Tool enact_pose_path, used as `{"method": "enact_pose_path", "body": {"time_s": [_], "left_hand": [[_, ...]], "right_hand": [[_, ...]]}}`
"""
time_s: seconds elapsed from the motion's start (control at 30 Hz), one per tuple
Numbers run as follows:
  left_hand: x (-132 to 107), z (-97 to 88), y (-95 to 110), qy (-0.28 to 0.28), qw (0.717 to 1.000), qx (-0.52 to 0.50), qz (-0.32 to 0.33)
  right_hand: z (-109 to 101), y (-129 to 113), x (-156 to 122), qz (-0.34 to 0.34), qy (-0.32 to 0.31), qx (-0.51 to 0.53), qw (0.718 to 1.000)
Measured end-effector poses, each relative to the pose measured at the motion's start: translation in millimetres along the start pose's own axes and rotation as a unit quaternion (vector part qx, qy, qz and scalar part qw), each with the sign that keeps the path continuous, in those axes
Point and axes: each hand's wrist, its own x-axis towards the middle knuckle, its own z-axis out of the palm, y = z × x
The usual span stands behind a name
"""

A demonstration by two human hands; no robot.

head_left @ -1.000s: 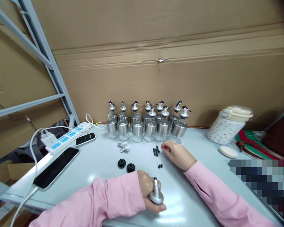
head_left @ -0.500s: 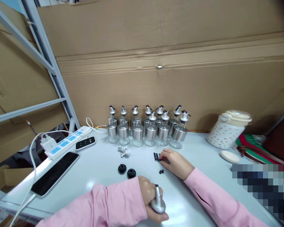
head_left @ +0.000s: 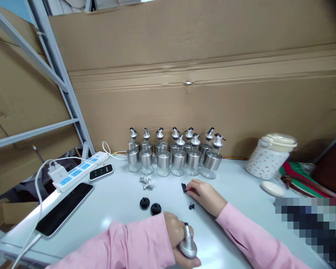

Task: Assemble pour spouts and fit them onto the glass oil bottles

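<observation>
My left hand (head_left: 176, 234) is closed around a silver pourer spout (head_left: 188, 244) with a black tip, held just above the table. My right hand (head_left: 203, 191) reaches forward, its fingertips pinched at the edge of a small cluster of black strips (head_left: 184, 187) on the table; the fingers partly cover them. Close below that hand lie small black plugs (head_left: 191, 206). To the left of my left hand rest two round black stoppers, one (head_left: 144, 203) farther off and one (head_left: 156, 209) nearer. Beyond them is a little pile of silver spout pieces (head_left: 147, 182).
Several glass bottles with metal sleeves (head_left: 163, 160) stand in rows at the back, many fitted with spouts. A power strip (head_left: 78, 171), a black device (head_left: 101, 172) and a phone (head_left: 65, 210) lie left. A dotted jug (head_left: 270, 155) and a white oval object (head_left: 272, 188) are right.
My right fingers have shifted slightly left, and the black strips, spaced apart before, are now bunched together. My left hand keeps its hold on the spout. The view has tilted up slightly.
</observation>
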Motion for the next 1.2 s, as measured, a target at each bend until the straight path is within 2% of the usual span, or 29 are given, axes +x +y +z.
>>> {"method": "enact_pose_path", "body": {"time_s": [0.23,0.43,0.6,0.73,1.0,1.2], "left_hand": [[0.2,-5.8,2.8,-0.005,1.0,0.004,0.003],[-0.9,-0.4,-0.1,-0.012,0.997,0.074,0.002],[-1.5,-2.1,-2.9,0.008,0.994,0.095,0.051],[-2.2,-4.6,-5.6,0.016,0.993,0.114,0.041],[-1.5,-1.0,-6.1,0.042,0.994,0.095,0.036],[-1.4,1.9,-11.0,0.054,0.995,0.079,0.037]], "right_hand": [[0.6,-1.4,1.4,0.002,-0.009,0.009,1.0],[5.8,1.7,3.4,0.001,-0.025,0.022,0.999],[5.9,2.4,3.5,0.006,-0.026,0.024,0.999],[6.3,6.0,3.5,0.012,-0.025,0.026,0.999],[6.2,11.5,0.4,-0.002,-0.032,0.029,0.999],[4.2,15.9,-2.4,-0.006,-0.014,0.02,1.0]]}}
